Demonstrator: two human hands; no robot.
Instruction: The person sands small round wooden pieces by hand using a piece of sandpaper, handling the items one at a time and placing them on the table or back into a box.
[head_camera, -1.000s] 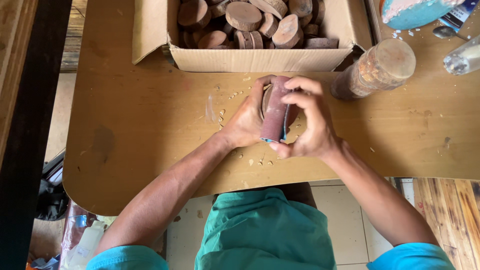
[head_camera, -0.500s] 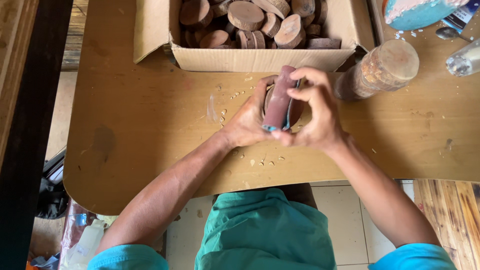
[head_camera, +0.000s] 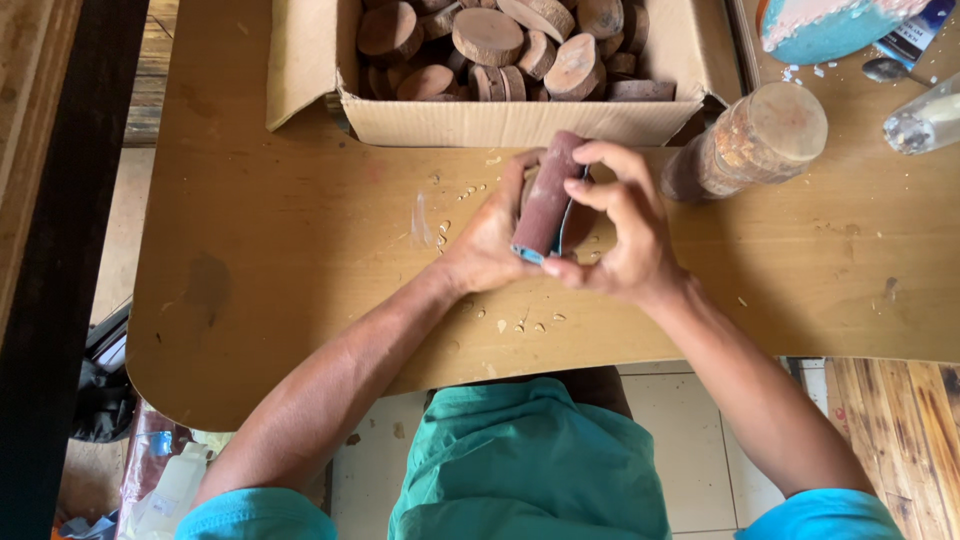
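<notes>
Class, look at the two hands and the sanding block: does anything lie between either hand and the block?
Nothing visible does. The left hand and the right hand both touch the sanding block directly, holding it above the table.

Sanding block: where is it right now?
In the head view the reddish-brown sanding block sits near the table's centre, gripped between the left hand and right hand, just in front of the cardboard box of wood slices.

Both forearms are bare, with no watch, ring or glove on the left hand (head_camera: 490, 240) or the right hand (head_camera: 620, 240). Short bright blue sleeves (head_camera: 255, 515) cover the upper arms. Green cloth (head_camera: 520, 465) covers the lap.
</notes>
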